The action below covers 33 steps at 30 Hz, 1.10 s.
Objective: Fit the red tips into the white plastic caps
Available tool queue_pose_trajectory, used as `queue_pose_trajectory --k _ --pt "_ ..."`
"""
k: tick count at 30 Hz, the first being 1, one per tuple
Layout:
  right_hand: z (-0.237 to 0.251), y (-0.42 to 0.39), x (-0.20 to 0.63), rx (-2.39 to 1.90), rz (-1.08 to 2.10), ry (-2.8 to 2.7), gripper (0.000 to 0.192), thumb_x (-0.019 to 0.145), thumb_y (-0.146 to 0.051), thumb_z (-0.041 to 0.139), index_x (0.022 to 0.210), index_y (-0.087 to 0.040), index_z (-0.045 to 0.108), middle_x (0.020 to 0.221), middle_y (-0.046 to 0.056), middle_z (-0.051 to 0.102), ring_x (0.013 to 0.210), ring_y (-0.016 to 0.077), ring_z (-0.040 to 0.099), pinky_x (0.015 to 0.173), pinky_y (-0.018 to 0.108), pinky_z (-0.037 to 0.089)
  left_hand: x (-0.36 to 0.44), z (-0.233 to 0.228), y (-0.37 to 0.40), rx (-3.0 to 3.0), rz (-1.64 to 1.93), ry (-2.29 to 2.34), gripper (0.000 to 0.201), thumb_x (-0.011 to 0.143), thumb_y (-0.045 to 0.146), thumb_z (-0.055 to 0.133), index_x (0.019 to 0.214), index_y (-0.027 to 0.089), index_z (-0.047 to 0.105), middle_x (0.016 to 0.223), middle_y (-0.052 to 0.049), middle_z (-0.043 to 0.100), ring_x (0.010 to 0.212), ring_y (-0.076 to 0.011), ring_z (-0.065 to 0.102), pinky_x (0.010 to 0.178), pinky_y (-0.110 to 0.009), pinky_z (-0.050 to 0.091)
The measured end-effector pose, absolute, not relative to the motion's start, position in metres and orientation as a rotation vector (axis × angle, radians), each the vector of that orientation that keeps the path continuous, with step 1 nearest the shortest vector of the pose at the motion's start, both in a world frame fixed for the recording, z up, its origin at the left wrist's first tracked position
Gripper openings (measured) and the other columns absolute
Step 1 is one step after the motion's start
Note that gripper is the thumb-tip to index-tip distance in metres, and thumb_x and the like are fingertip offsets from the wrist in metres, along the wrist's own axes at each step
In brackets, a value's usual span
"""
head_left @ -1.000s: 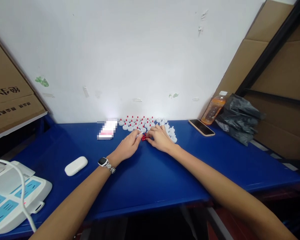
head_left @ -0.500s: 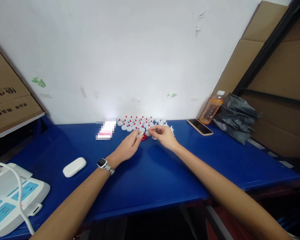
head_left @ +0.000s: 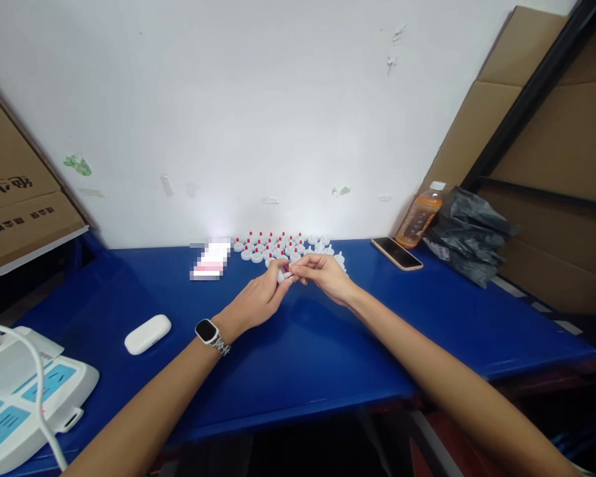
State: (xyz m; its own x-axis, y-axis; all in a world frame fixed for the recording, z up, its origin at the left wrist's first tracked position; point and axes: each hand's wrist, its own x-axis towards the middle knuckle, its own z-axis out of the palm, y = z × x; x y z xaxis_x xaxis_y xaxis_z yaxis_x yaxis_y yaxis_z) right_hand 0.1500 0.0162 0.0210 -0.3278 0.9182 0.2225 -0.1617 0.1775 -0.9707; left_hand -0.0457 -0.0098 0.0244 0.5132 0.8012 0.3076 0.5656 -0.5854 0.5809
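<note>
My left hand [head_left: 265, 295] is closed around a white nozzle cap [head_left: 283, 275], which is tilted and partly hidden by its fingers. Touching it, my right hand [head_left: 324, 273] is pinched, with a small red tip [head_left: 287, 267] showing at its fingertips; the fingers partly hide it. Just beyond both hands stand several white caps with red tips [head_left: 257, 256] in loose rows. White caps without red tips [head_left: 340, 258] are grouped behind and to the right of my right hand.
A phone [head_left: 397, 253], an orange drink bottle [head_left: 421, 215] and a black plastic bag [head_left: 471, 235] are at the right. At the left lie a blurred white-and-pink item [head_left: 212, 260], a white case [head_left: 148, 334] and a power strip [head_left: 62, 397]. A white wall [head_left: 278, 119] rises behind the blue table [head_left: 298, 364].
My hands have come together, the left moving slightly right and the right slightly lower. The white cap in my left hand now meets my right fingertips. The loose red pile is now hidden.
</note>
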Motion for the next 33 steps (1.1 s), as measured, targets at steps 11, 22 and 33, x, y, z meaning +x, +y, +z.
queue_pose_trajectory --k 11,22,33 --pt "0.016 0.005 0.154 -0.754 1.440 -1.416 0.029 0.067 -0.038 0.085 0.070 -0.016 0.067 0.064 0.001 0.068 0.055 0.0098 0.054 0.057 0.025 0.043 -0.049 0.028 -0.017 2.494 0.647 1.061 0.053 0.102 0.046 0.033 0.146 0.018 0.033 0.135 -0.016 0.058 0.113 -0.0302 0.064 0.093 -0.042 0.049" --pt "0.041 0.023 0.184 -0.891 1.062 -1.552 0.032 0.072 -0.045 0.079 0.075 -0.016 0.064 0.063 0.001 0.066 0.054 0.0106 0.055 0.055 0.024 0.045 -0.033 0.016 -0.006 2.330 0.799 1.083 0.075 0.096 0.052 0.047 0.154 0.023 0.010 0.104 -0.005 0.062 0.073 -0.0158 0.060 0.072 -0.032 0.050" --pt "0.045 0.138 0.217 -1.507 0.236 -1.931 0.014 0.081 -0.016 0.058 0.080 -0.012 0.072 0.074 0.006 0.073 0.067 0.0139 0.064 0.063 0.022 0.045 -0.031 0.007 -0.002 2.416 0.690 1.086 0.038 0.097 0.046 0.045 0.131 0.028 0.048 0.107 -0.001 0.058 0.071 -0.0121 0.055 0.070 -0.031 0.049"
